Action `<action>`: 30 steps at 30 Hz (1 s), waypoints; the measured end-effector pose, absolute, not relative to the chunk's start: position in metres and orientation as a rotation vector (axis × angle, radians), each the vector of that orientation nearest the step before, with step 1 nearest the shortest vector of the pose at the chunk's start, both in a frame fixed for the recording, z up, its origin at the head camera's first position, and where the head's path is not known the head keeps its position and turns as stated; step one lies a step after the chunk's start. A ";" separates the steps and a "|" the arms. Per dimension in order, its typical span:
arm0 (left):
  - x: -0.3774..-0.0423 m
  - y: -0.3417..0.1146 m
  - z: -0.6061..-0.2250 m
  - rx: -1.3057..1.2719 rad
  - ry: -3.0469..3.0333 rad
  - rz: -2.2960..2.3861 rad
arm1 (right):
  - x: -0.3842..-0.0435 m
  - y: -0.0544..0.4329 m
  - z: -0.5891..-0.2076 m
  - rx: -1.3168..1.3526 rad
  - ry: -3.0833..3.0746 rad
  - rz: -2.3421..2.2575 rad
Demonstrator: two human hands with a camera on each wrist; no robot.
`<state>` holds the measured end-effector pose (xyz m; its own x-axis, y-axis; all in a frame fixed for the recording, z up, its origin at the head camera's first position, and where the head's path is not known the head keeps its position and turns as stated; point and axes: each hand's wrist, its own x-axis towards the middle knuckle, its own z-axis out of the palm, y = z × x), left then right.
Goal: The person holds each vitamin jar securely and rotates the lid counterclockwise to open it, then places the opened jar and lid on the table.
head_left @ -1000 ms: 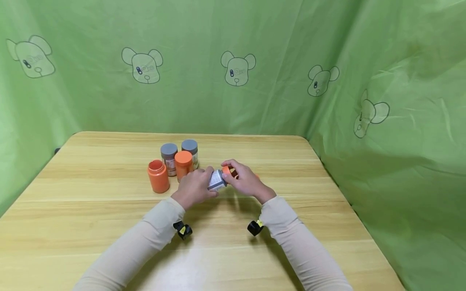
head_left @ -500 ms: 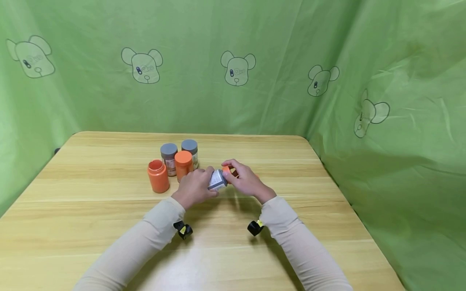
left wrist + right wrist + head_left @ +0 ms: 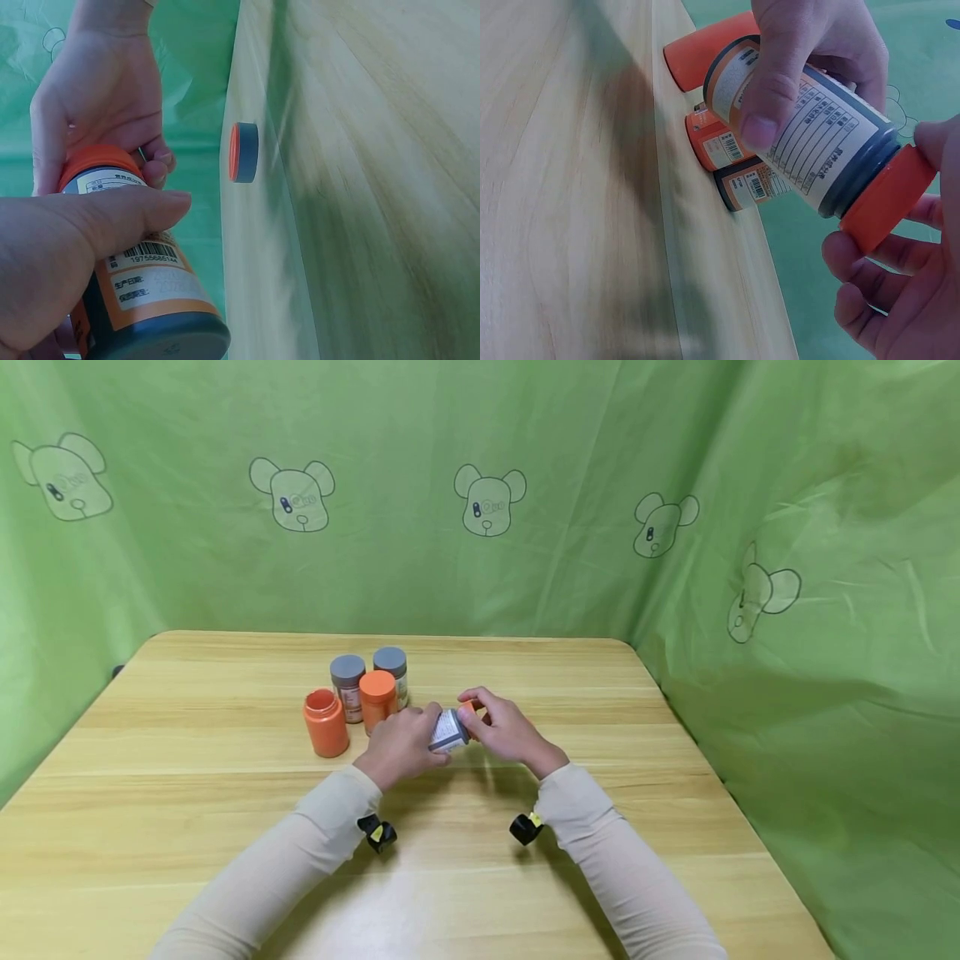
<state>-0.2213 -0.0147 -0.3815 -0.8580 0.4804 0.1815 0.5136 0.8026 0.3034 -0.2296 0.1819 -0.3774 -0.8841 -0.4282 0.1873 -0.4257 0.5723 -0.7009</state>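
My left hand (image 3: 405, 745) grips a grey bottle (image 3: 448, 732) with a printed label, tilted over the table with its mouth end toward the right. At that end is an orange cap (image 3: 889, 199), pinched by my right hand (image 3: 504, 731); in the right wrist view its thumb and fingers lie around the cap's rim. The left thumb (image 3: 142, 221) lies across the label in the left wrist view. Close to the left hand stand an orange jar with an orange lid (image 3: 378, 697) and two grey-lidded jars (image 3: 348, 681). An uncapped orange jar (image 3: 326, 727) stands left of them.
A loose round lid (image 3: 244, 153), dark on its side and orange on its face, lies on the wooden table (image 3: 225, 827) in the left wrist view. Green curtains (image 3: 390, 577) hang behind and to the right of the table.
The right fingers have shifted slightly around the orange cap. An orange sliver seen earlier beyond the right hand no longer shows. The left hand and the standing jars have stayed put.
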 end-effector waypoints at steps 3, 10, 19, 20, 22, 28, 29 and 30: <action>-0.222 -0.015 -0.382 -0.797 -2.899 -0.521 | -0.230 0.182 -0.378 -0.763 2.752 -1.264; -0.222 -0.015 -0.381 -0.798 -2.893 -0.518 | -0.230 0.183 -0.378 -0.817 2.717 -1.310; -0.222 -0.015 -0.382 -0.801 -2.892 -0.527 | -0.230 0.182 -0.378 -0.789 2.770 -1.264; -0.222 -0.015 -0.382 -0.803 -2.891 -0.530 | -0.231 0.182 -0.378 -0.777 2.783 -1.253; -0.222 -0.015 -0.382 -0.805 -2.890 -0.528 | -0.231 0.181 -0.379 -0.753 2.794 -1.241; -0.222 -0.015 -0.382 -0.799 -2.909 -0.530 | -0.232 0.182 -0.381 -0.739 2.775 -1.240; -0.222 -0.015 -0.383 -0.797 -2.912 -0.529 | -0.232 0.182 -0.382 -0.749 2.766 -1.249; -0.222 -0.015 -0.383 -0.796 -2.913 -0.530 | -0.233 0.182 -0.382 -0.766 2.757 -1.261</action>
<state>-0.2221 -0.0151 -0.3831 -0.8626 0.4793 0.1619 0.5056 0.8057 0.3086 -0.2326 0.1822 -0.3822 -0.8797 -0.4380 0.1850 -0.4264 0.5547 -0.7145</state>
